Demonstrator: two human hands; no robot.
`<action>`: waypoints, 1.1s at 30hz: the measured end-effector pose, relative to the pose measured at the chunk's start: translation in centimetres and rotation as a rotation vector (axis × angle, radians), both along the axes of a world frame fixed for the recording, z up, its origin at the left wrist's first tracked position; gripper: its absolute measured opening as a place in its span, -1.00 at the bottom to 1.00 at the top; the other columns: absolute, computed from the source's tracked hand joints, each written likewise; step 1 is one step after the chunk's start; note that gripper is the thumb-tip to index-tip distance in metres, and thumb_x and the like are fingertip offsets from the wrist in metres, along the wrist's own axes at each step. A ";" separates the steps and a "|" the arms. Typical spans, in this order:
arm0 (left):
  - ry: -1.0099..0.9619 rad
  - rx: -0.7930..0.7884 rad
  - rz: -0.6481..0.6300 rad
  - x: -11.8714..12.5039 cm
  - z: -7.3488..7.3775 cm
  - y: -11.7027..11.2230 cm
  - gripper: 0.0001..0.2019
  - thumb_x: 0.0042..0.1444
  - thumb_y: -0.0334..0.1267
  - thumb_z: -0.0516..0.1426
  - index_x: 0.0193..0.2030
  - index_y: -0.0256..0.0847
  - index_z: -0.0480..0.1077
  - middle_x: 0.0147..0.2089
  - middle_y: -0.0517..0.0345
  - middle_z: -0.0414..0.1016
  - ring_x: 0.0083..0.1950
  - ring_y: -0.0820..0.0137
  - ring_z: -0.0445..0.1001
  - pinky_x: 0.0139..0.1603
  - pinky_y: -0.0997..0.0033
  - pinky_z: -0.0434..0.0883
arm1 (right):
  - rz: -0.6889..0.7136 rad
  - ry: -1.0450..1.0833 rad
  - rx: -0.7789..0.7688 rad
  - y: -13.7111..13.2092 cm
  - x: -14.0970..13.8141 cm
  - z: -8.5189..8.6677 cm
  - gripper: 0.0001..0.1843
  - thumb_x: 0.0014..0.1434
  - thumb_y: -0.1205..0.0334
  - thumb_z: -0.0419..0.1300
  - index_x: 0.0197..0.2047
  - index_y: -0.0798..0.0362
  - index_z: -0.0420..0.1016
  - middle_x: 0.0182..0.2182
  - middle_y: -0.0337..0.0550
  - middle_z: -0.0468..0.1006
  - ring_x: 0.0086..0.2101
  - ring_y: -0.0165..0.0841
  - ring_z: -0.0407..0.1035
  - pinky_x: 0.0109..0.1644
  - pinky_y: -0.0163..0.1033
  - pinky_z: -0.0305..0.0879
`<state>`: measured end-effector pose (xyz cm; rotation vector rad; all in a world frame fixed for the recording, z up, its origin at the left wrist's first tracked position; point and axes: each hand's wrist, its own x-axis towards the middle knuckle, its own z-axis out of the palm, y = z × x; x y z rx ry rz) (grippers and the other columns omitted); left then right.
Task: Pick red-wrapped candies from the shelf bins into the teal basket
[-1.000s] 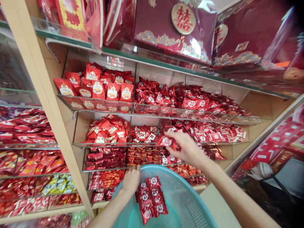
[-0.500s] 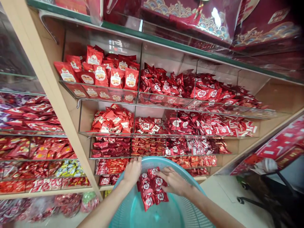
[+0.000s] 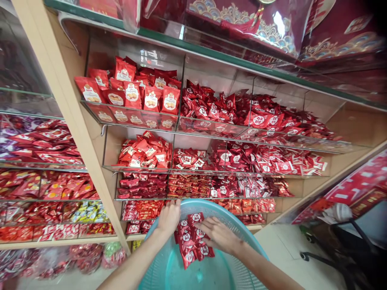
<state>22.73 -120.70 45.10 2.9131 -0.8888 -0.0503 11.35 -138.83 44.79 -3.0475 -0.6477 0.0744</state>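
A teal plastic basket [image 3: 238, 225] with a perforated wall stands below the shelves. My left hand [image 3: 169, 215] is closed over the far left part of its rim. Inside the basket lies a small cluster of red candy packets [image 3: 188, 238] with white round labels. My right hand [image 3: 219, 233] reaches in from the right, its fingers stretched out and resting at the right side of the packets. It grips none of them, as far as I can see. The fingertips partly cover a few labels.
Glass-fronted shelves with red packets [image 3: 145, 155] rise behind the basket, larger cookie packets [image 3: 132, 93] upper left. A wooden post [image 3: 65, 129] divides them from another shelf at left. Bagged goods [image 3: 87, 257] lie below on the floor. A wheeled chair [image 3: 323, 257] is at right.
The fingers of my right hand have straightened and eased slightly over the packets. My left hand stays on the rim. The view has shifted a little.
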 end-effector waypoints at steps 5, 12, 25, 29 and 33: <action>0.005 0.001 -0.008 0.0 -0.1 0.1 -0.64 0.20 -0.34 -0.10 0.12 -0.32 0.19 -0.03 -0.17 0.42 -0.02 0.24 0.43 -0.07 0.26 0.39 | 0.008 -0.045 0.030 0.1 -0.2 -0.4 -0.57 0.19 0.27 0.02 0.14 -0.06 0.22 -0.14 -0.15 0.49 -0.13 -0.27 0.33 -0.01 -0.15 0.19; -0.007 0.007 0.002 0.0 -0.1 0.1 -0.64 0.20 -0.35 -0.11 0.12 -0.32 0.20 -0.02 -0.19 0.42 -0.02 0.25 0.44 -0.07 0.26 0.39 | 0.002 -0.045 0.086 0.1 -0.5 -0.8 -0.64 0.21 0.28 0.01 0.08 -0.12 0.27 -0.03 -0.20 0.45 -0.06 -0.28 0.29 0.05 -0.14 0.16; 0.016 -0.020 0.011 0.9 -1.8 0.4 -0.55 0.16 -0.46 -0.13 0.20 -0.34 0.17 0.06 -0.22 0.40 0.08 0.19 0.39 0.00 0.22 0.39 | 0.030 -0.369 0.075 -0.1 1.8 5.0 -0.62 0.20 0.10 0.04 0.08 -0.02 0.28 -0.03 -0.08 0.46 -0.07 -0.25 0.34 0.06 -0.10 0.22; -0.009 -0.037 0.012 1.2 -2.4 0.3 -0.54 0.15 -0.47 -0.14 0.20 -0.34 0.18 0.07 -0.21 0.39 0.07 0.19 0.40 0.00 0.21 0.39 | -0.029 -0.772 0.167 -0.3 5.0 16.0 -0.71 0.22 0.23 -0.02 -0.01 0.03 0.34 -0.12 -0.02 0.51 -0.11 -0.27 0.36 -0.02 -0.13 0.24; -0.020 -0.030 0.023 1.4 -2.2 0.3 -0.55 0.15 -0.48 -0.13 0.19 -0.32 0.20 0.07 -0.17 0.40 0.06 0.22 0.40 -0.01 0.27 0.40 | -0.306 -1.062 0.360 -0.4 8.6 26.2 -0.67 0.20 0.21 -0.04 0.03 0.07 0.25 -0.18 -0.04 0.51 -0.16 -0.27 0.37 -0.04 -0.13 0.25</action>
